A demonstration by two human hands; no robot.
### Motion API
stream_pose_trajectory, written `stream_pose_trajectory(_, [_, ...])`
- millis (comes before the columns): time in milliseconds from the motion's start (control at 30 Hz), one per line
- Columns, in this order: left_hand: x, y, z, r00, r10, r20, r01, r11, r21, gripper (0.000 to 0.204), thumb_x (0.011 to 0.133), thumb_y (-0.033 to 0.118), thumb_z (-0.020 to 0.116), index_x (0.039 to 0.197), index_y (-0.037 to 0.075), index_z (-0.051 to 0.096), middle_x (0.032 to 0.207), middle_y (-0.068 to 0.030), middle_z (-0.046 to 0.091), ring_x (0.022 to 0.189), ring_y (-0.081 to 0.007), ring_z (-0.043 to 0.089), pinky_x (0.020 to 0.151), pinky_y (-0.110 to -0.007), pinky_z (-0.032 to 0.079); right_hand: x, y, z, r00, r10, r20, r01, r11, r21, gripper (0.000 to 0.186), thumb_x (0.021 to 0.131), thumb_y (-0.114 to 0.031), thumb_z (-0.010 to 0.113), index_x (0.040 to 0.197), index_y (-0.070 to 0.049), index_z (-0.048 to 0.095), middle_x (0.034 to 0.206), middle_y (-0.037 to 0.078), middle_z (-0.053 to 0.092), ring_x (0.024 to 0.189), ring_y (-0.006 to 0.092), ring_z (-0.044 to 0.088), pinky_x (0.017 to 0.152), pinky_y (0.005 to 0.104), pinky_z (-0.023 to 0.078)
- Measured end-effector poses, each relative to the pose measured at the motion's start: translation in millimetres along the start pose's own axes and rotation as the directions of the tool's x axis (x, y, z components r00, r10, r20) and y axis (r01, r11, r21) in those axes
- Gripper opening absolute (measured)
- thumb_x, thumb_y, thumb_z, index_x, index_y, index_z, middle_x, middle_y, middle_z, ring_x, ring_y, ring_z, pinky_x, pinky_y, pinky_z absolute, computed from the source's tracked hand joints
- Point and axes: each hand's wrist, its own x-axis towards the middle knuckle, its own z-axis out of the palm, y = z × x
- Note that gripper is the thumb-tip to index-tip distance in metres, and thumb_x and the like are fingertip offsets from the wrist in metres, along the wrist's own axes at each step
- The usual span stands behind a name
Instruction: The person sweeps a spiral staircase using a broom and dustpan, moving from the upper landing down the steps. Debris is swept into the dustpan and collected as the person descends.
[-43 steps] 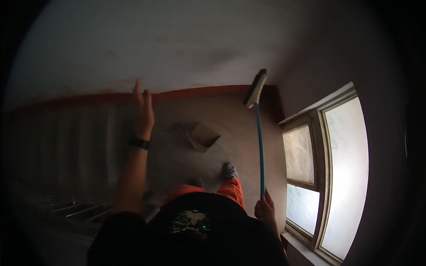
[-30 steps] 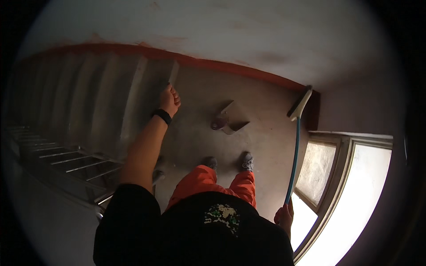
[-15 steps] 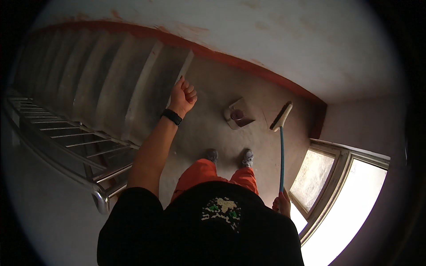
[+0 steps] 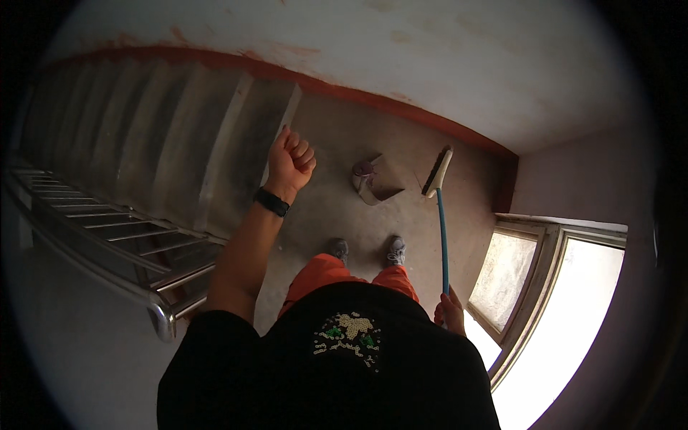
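My left hand [image 4: 292, 161], wearing a black wrist band, is raised in a loose fist before the lowest steps, with nothing visible in it. Low on the right, my right hand [image 4: 450, 312] grips the blue handle of a broom [image 4: 443, 236]; its white head [image 4: 438, 174] with dark bristles is over the landing floor, short of the red skirting. A dustpan [image 4: 387, 190] with a purple part lies on the floor in front of my grey shoes [image 4: 396, 249].
Concrete stairs [image 4: 175, 136] run off to the left, beside a curved metal railing [image 4: 129, 276]. A wall with a red skirting band [image 4: 401, 107] runs along the far side. A window [image 4: 502, 279] in a weathered frame is at my right.
My left hand has closed from spread fingers to a fist. The view has turned, showing more stairs and railing. The broom head moved toward the corner, then back left toward the dustpan.
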Motion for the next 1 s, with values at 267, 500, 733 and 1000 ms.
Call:
stream_pose_trajectory(267, [-39.0,-2.7,50.2,0.98,0.147,0.136,-0.129,0.983,-0.133,0.047,0.094,0.032,0.032,0.051,0.014,0.023,0.047,0.0031,0.016,0.042,-0.0106,0.014,0.041,-0.027,0.013,2.9,2.5,-10.5,1.0,0.015,0.0,-0.015,0.996,0.083,0.042,0.089,-0.012,0.043,0.129,-0.016,0.034,0.05,-0.002,0.034,0.037,0.0082,0.032,0.033,0.022,0.026])
stream_pose_trajectory(500, [-40.5,-24.8,72.7,0.995,0.104,-0.002,-0.102,0.976,-0.193,0.043,0.093,0.028,0.031,0.053,0.015,0.022,0.049,0.003,0.014,0.044,-0.0112,0.012,0.043,-0.027,0.012,4.5,-1.4,-26.1,1.0,0.005,0.024,-0.008,0.991,0.13,0.039,0.087,-0.01,0.045,0.125,-0.015,0.036,0.051,-0.003,0.033,0.038,0.0079,0.032,0.034,0.0217,0.026])
stream_pose_trajectory(733, [-30.6,-53.7,93.3,0.992,0.048,0.113,-0.018,0.967,-0.253,0.041,0.094,0.028,0.027,0.055,0.013,0.025,0.051,0.0023,0.016,0.047,-0.0116,0.014,0.046,-0.026,0.015,0.5,-3.4,-46.2,1.0,-0.001,-0.002,0.002,0.989,0.147,0.04,0.086,-0.009,0.045,0.125,-0.014,0.036,0.053,-0.002,0.034,0.039,0.0083,0.032,0.034,0.0217,0.027])
stream_pose_trajectory(1000, [-25.4,-89.7,97.0,0.985,0.082,0.155,-0.05,0.979,-0.198,0.039,0.092,0.025,0.03,0.055,0.013,0.026,0.053,0.0022,0.022,0.048,-0.0115,0.017,0.046,-0.027,0.016,-1.5,-6.0,-69.4,1.0,0.007,0.019,-0.011,0.982,0.19,0.041,0.085,-0.008,0.044,0.126,-0.014,0.037,0.054,-0.003,0.033,0.041,0.0081,0.033,0.036,0.0216,0.028])
